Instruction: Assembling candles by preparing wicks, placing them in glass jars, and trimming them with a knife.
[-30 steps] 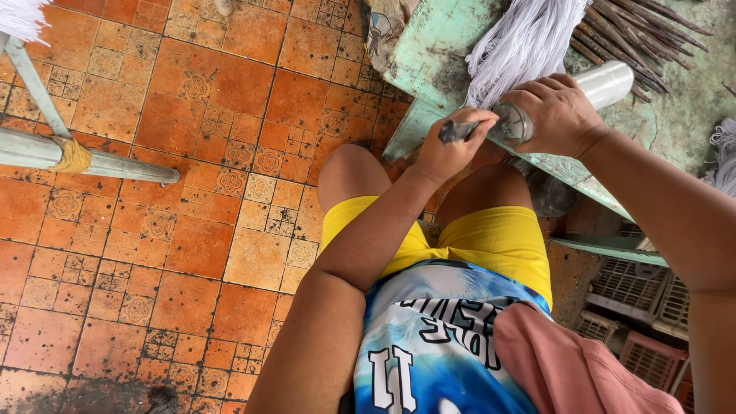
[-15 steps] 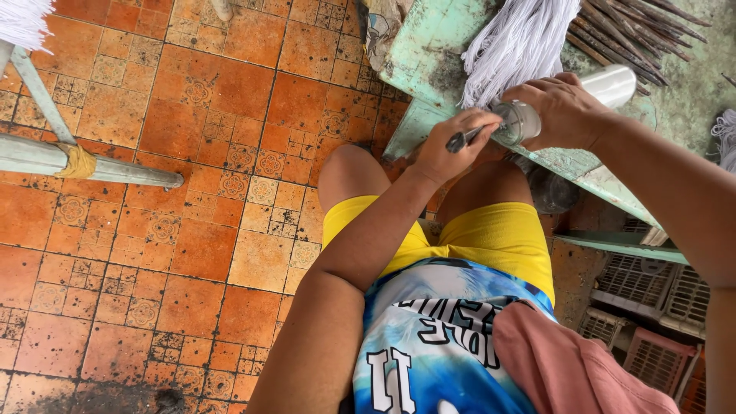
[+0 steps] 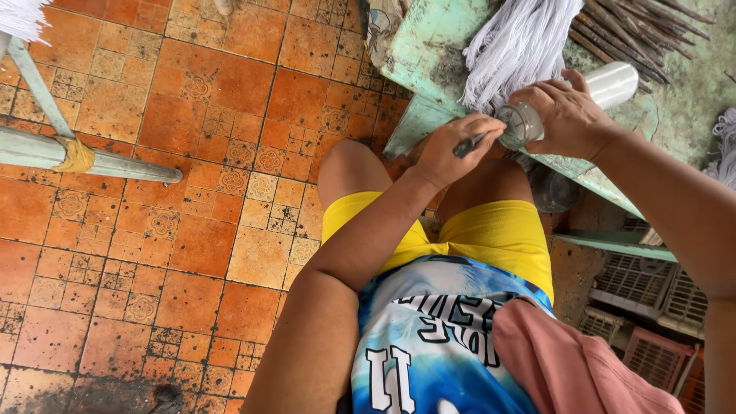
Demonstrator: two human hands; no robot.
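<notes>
My right hand (image 3: 566, 113) grips a white plastic tube (image 3: 606, 86) lying on the worn green table (image 3: 429, 46), its capped end (image 3: 523, 125) pointing toward me. My left hand (image 3: 454, 147) is closed on a thin dark tool (image 3: 469, 144) whose tip meets that capped end. A bundle of white mop strings (image 3: 515, 47) lies on the table just beyond both hands. I sit with my knees under the table edge, in yellow shorts (image 3: 491, 230).
Dark sticks (image 3: 636, 31) are piled on the table at the back right. A pale green pole frame (image 3: 84, 157) crosses the orange tiled floor (image 3: 192, 230) at left. Plastic crates (image 3: 644, 307) stand under the table at right.
Both hands have stayed at the tube's end; the left hand has shifted the tool slightly against the cap. The view has shifted a little.
</notes>
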